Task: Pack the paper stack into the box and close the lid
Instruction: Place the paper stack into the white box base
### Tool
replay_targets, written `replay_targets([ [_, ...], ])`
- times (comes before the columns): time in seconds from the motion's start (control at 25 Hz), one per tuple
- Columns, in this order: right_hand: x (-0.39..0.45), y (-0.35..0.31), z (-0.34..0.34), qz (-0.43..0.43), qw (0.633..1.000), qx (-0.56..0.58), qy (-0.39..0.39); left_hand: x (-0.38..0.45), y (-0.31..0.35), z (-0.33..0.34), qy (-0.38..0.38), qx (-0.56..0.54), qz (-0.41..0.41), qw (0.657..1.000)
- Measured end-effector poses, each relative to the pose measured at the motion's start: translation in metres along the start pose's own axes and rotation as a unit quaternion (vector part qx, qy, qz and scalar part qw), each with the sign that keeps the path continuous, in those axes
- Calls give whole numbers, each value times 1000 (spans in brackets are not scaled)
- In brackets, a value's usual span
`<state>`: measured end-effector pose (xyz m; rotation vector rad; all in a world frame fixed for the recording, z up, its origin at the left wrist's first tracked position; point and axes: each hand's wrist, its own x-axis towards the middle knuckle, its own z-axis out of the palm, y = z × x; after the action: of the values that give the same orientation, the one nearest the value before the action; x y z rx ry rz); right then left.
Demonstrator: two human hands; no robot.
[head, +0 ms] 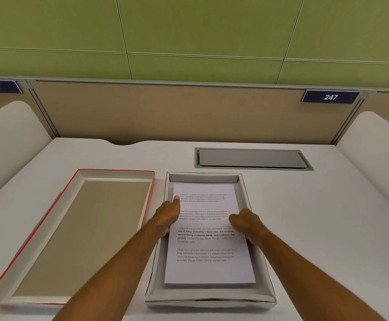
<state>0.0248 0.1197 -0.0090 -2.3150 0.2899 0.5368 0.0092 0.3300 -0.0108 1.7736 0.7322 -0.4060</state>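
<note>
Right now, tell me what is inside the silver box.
The silver box holds a paper stack with printed text on top. The left hand and right hand grip its sides. Lower sheets and the box floor beneath are hidden.

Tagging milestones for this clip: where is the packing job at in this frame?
Done: the paper stack already lies inside the silver box. In hand: the left hand and right hand are on the stack's side edges, seemingly settling it flat. Left: the red-edged lid lies inside-up on the desk, left of the box, untouched; it must be flipped and fitted on.
</note>
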Motion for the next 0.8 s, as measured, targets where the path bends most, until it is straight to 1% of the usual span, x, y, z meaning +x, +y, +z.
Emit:
replay_targets([
  [0.08,-1,-1,0,9,1000,13,1,1,-2,-1,7,-10,2,1000],
  [0.2,-5,-1,0,-6,1000,-16,-1,-4,-3,-3,-3,-4,9,1000],
  [0.32,-16,6,3,-58,994,-84,-33,-16,-14,-1,-16,76,49,996],
  [0.44,-36,29,13,-119,971,-181,-100,-39,-49,7,-52,198,117,972],
  [0.52,-48,48,20,-124,956,-231,-133,-57,-75,14,-83,283,130,947],
  [0.56,-52,56,23,-120,949,-255,-142,-63,-83,16,-87,326,130,932],
  [0.6,-55,62,25,-117,942,-278,-147,-67,-89,18,-83,358,133,920],
  [0.68,-59,67,31,-121,931,-311,-145,-70,-93,22,-66,385,139,910],
  [0.8,-62,66,36,-140,924,-339,-112,-73,-90,27,-38,413,143,898],
])
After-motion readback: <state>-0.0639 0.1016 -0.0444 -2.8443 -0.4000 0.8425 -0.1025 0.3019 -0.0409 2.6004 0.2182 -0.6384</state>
